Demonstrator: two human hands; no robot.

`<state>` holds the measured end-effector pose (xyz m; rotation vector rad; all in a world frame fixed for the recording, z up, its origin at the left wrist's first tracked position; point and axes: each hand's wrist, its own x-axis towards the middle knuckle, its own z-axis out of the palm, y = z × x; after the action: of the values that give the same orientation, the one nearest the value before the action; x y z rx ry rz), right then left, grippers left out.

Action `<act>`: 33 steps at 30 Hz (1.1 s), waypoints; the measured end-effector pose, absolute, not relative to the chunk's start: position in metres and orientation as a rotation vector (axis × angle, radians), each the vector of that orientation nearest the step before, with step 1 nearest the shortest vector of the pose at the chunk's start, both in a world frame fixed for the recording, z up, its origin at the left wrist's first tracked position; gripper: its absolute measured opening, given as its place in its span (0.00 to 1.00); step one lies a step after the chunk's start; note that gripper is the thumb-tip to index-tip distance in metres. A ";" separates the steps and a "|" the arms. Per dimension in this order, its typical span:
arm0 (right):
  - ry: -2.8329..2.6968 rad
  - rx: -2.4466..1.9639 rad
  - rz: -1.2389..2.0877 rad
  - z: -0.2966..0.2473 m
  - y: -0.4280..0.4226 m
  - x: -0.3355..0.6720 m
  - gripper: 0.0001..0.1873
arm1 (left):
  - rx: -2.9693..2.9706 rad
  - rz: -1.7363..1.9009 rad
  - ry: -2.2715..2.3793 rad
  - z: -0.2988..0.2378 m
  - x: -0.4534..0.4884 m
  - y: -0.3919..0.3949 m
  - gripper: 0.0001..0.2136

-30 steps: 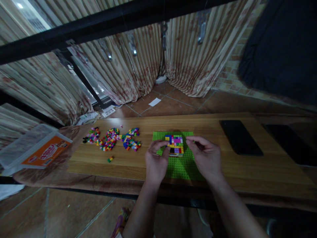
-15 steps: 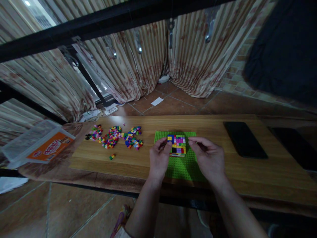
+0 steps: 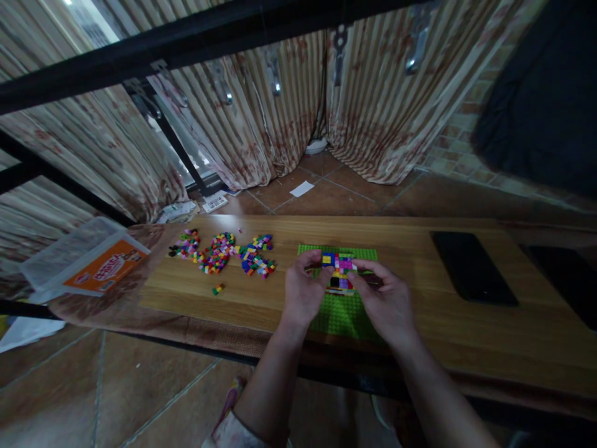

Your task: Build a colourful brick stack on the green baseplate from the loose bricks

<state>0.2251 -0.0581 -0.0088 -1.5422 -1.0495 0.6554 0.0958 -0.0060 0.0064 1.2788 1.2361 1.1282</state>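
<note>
A block of many-coloured toy bricks (image 3: 342, 264) sits on the green studded baseplate (image 3: 347, 314) in front of me. My left hand (image 3: 305, 286) grips its left side, thumb on the near left part and fingers curled around the far left edge. At its right side is my right hand (image 3: 385, 295), with thumb and forefinger closed against the block's right edge. The fingers hide parts of both sides of the block. Whether a small loose brick is between my right fingertips I cannot tell.
Loose toy bricks (image 3: 219, 254) lie in heaps on the left of the wooden board (image 3: 186, 292), a few joined bricks (image 3: 217, 289) nearer me. A clear plastic box (image 3: 69, 249) with an orange label stands far left. Two dark flat devices, one a black tablet (image 3: 473, 267), lie right.
My right hand has moved left, from just beside the brick block onto its right edge. My left hand keeps its hold. The whole view has shifted slightly.
</note>
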 end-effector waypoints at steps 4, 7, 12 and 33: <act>-1.057 -1.550 0.634 -0.011 -0.058 0.224 0.16 | 1.328 1.106 1.244 0.005 0.094 -0.006 0.12; -1.048 -1.544 0.639 -0.013 -0.058 0.225 0.16 | 1.311 1.162 1.224 0.002 0.094 -0.008 0.12; -1.037 -1.551 0.676 -0.011 -0.058 0.228 0.17 | 1.190 1.310 1.171 0.000 0.078 -0.006 0.14; -1.052 -1.748 0.559 -0.002 -0.061 0.229 0.20 | 1.826 0.603 2.069 0.005 -0.031 0.014 0.10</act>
<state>0.2292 -0.0609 -0.0016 -1.7475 -1.0517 0.5589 -0.0305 0.0142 0.0049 1.8255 2.0687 0.6030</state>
